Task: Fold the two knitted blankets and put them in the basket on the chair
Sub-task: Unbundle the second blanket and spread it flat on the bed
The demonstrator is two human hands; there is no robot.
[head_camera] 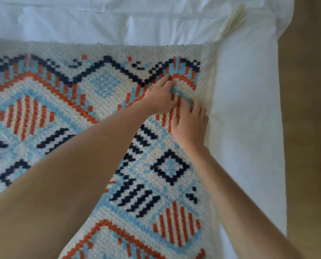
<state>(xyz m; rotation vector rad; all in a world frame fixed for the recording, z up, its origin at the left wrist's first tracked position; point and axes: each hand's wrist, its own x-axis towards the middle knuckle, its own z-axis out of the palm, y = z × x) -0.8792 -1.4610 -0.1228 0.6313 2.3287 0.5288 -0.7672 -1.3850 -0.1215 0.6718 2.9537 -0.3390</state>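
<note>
A knitted blanket point(103, 101) with a cream ground and orange, light blue and navy geometric patterns lies spread flat on the bed. My left hand point(160, 96) reaches across near the blanket's far right corner, its fingers curled into the knit. My right hand point(188, 128) lies just below it, fingers bent into the same spot. Between the two hands a small ridge of fabric point(183, 99) is bunched up. A cream tassel point(232, 21) trails from the blanket's far right corner. Only this one blanket is in view; no basket or chair shows.
The white bedsheet point(245, 113) runs along the blanket's right side and beyond its far edge. The bed's right edge drops to a brown wooden floor point(309, 118).
</note>
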